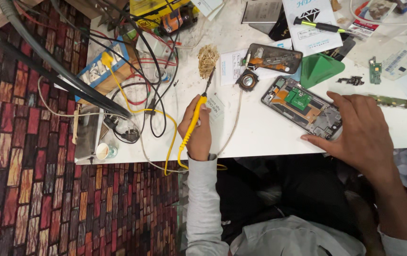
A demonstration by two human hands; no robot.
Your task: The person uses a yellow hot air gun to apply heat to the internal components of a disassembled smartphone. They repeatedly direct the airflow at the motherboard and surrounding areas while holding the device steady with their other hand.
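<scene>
My left hand (196,130) grips the yellow handle of a soldering iron (195,116). Its dark tip reaches up into a tuft of brass cleaning wool (208,59). A yellow cord runs from the handle over the table edge. My right hand (357,128) rests on the near end of an opened phone (298,105), fingers spread over its frame. The phone lies flat on the white table (260,137), showing a green board and orange flex inside.
Tangled black, red and yellow wires (137,71) and a blue power strip (100,71) crowd the table's left. A second opened phone back (274,58), a round speaker (247,81), a green plastic wedge (321,68), a screwdriver (318,26) and small circuit boards (374,71) lie beyond.
</scene>
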